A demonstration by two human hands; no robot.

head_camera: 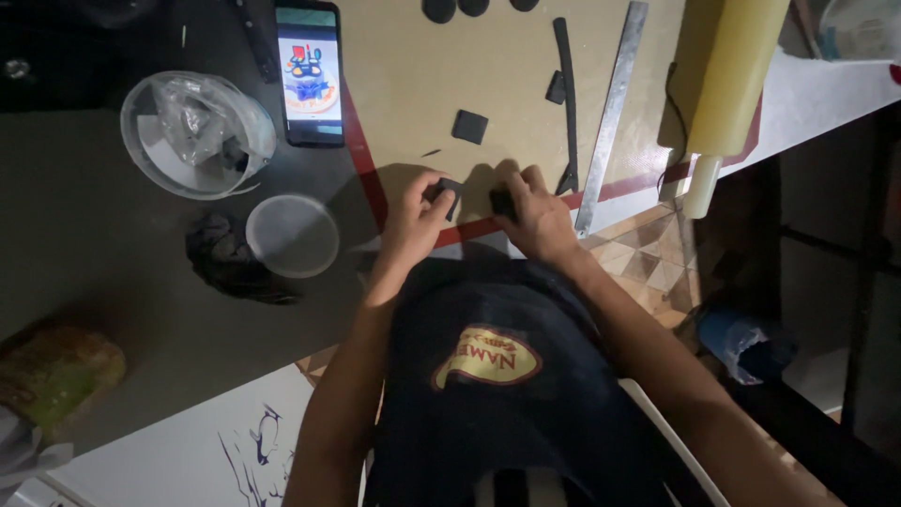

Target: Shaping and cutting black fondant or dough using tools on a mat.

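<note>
My left hand (418, 221) pinches a small black square piece (449, 191) at the near edge of a tan mat (507, 66). Just to its right, my right hand (535, 214) grips another small dark piece (501, 202). A third black square (470, 126) lies loose on the mat a little beyond both hands. A long thin black strip (567, 94) lies on the mat to the right of it.
A metal ruler (612, 113) and a pale rolling pin (727, 84) lie on the right. A lit phone (309, 70), a clear tub (192, 136) with plastic inside, a round lid (292, 235) and a dark lump (225, 258) sit on the left.
</note>
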